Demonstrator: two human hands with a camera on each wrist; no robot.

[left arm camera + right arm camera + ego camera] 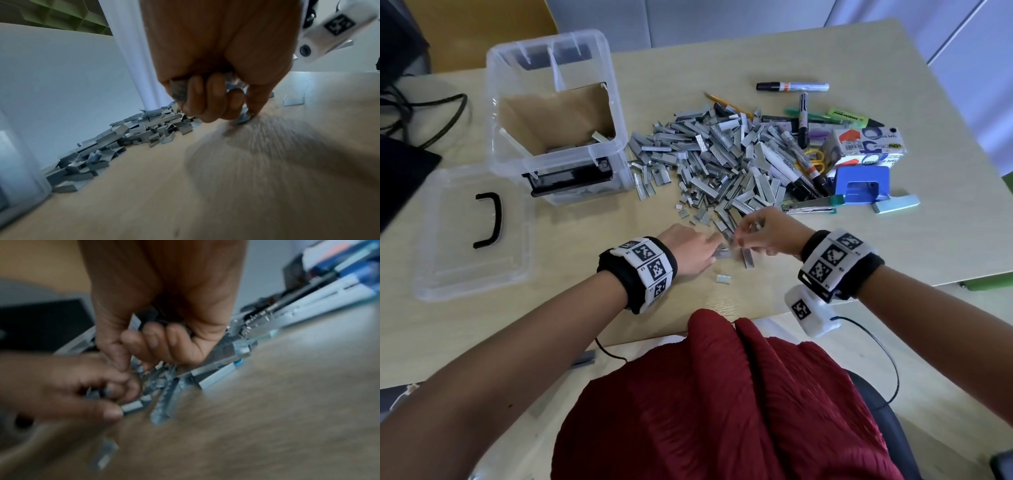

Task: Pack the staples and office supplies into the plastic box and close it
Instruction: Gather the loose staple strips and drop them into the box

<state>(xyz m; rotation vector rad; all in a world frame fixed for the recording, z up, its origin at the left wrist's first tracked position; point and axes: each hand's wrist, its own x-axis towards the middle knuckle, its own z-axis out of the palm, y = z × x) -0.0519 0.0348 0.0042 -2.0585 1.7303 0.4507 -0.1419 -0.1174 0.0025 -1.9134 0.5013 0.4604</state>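
1. Barely begun: plastic box (558, 116) open at upper left of surface (722, 298), only few staple strips inside; lid (472, 236) lying beside.
2. Large staples pile (715, 161), markers (792, 86), hole punch (859, 186) still unpacked.
3. Left hand (690, 251) and right hand (767, 233) curled around gathered strips at pile's near edge.

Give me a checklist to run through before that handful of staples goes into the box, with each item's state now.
1. Plastic box open, mouth clear: ok; its lid lies apart on the table.
2. Left hand grips staple strips: ok, fingers curled round several.
3. Right hand grips staple strips: ok in the right wrist view, though blurred.
4. Grips firm enough to carry: cannot tell.
5. Loose strips near the hands gathered: not ok; one short staple strip lies alone on the table.
6. Staple pile cleared: not ok, most remains, with markers, hole punch and stapler unpacked.
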